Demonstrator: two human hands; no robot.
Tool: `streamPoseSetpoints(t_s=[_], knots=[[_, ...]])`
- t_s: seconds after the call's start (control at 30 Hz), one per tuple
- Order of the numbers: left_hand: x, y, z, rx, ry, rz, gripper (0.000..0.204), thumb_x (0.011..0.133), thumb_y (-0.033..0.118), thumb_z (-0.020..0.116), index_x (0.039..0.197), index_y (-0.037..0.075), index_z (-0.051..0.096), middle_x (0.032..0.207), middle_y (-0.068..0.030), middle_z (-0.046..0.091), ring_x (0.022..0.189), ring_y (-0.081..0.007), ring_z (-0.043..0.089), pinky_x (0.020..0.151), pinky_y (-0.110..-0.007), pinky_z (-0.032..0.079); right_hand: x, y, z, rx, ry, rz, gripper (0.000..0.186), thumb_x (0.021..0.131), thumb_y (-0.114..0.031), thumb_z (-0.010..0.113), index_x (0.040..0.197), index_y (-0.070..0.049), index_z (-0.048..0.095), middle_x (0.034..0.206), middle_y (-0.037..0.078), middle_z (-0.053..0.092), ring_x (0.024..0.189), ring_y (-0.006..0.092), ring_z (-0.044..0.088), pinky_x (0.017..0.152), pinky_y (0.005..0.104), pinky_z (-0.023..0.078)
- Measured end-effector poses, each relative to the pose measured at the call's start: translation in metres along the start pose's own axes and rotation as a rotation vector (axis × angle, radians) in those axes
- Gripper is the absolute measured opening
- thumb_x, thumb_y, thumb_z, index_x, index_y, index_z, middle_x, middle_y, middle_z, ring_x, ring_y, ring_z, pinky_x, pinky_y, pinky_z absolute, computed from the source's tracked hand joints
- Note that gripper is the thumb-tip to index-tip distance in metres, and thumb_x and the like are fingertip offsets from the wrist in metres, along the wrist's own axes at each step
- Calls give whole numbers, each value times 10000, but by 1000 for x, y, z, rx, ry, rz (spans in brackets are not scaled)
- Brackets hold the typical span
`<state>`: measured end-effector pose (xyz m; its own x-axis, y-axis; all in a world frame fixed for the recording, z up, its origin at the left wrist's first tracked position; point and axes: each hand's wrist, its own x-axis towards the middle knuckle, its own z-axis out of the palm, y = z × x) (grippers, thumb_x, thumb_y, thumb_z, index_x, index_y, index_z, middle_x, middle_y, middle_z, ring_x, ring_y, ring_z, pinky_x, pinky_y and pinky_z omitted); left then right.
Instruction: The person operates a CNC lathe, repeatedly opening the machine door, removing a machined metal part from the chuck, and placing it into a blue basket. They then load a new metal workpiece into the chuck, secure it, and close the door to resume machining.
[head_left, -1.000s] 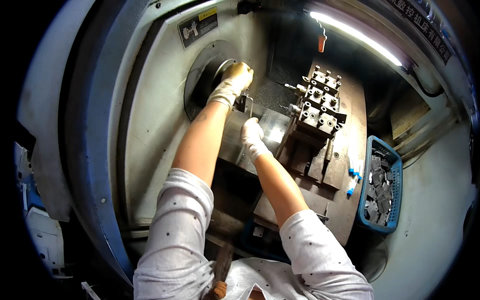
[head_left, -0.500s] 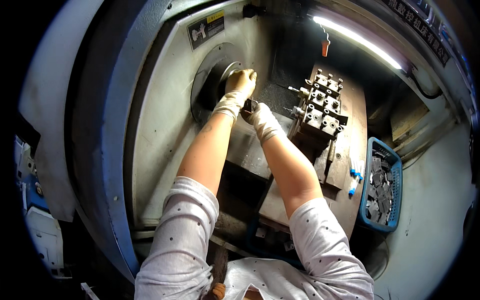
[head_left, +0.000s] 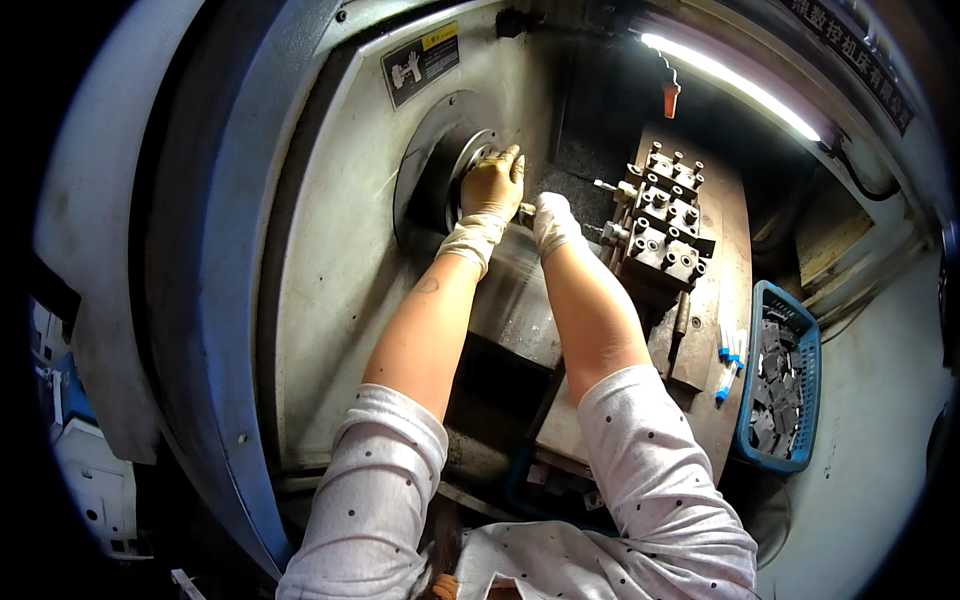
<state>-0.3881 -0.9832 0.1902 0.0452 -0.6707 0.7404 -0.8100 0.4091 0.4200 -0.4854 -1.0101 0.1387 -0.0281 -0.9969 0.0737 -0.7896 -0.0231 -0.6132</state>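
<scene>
My left hand [head_left: 490, 187], in a pale, stained glove, is at the face of the round lathe chuck [head_left: 452, 185]. Its fingers are bent and pressed together toward the chuck; whatever they hold is hidden behind the hand. Just to the right, my right hand [head_left: 553, 220], gloved too, is closed, with its back toward me. A small metallic bit [head_left: 527, 212] shows at its finger side, too little of it to name. The two hands are apart.
Right of my hands stands a tool block [head_left: 665, 225] with several bolts on a metal slide. A blue basket [head_left: 812, 400] of dark metal pieces sits farther right, near blue-tipped tubes [head_left: 730, 362]. A lamp tube [head_left: 730, 87] and an orange-red handle [head_left: 671, 100] are above.
My right hand has moved up and a little right, away from my left. My left hand has dropped slightly against the chuck, showing more of its face. The whole view has shifted slightly.
</scene>
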Motion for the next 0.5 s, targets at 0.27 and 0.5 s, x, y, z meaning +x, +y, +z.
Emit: streamPoseSetpoints(t_s=[0.27, 0.5], knots=[[22, 5, -6, -17, -358, 17, 216, 717, 234, 392, 736, 84, 545, 774, -133, 537, 717, -288, 510, 631, -344, 403, -27, -59, -37, 620, 1022, -464, 182, 610, 61, 506, 753, -49, 479, 665, 94, 447, 651, 231, 437, 580, 269, 370], [-34, 8, -47, -1028, -13, -212, 325, 809, 231, 326, 977, -23, 439, 963, -132, 490, 906, -175, 456, 788, -246, 340, -124, 8, 22, 517, -52, -373, 250, 641, -5, 424, 863, -39, 533, 821, 98, 549, 742, 198, 526, 653, 231, 409]])
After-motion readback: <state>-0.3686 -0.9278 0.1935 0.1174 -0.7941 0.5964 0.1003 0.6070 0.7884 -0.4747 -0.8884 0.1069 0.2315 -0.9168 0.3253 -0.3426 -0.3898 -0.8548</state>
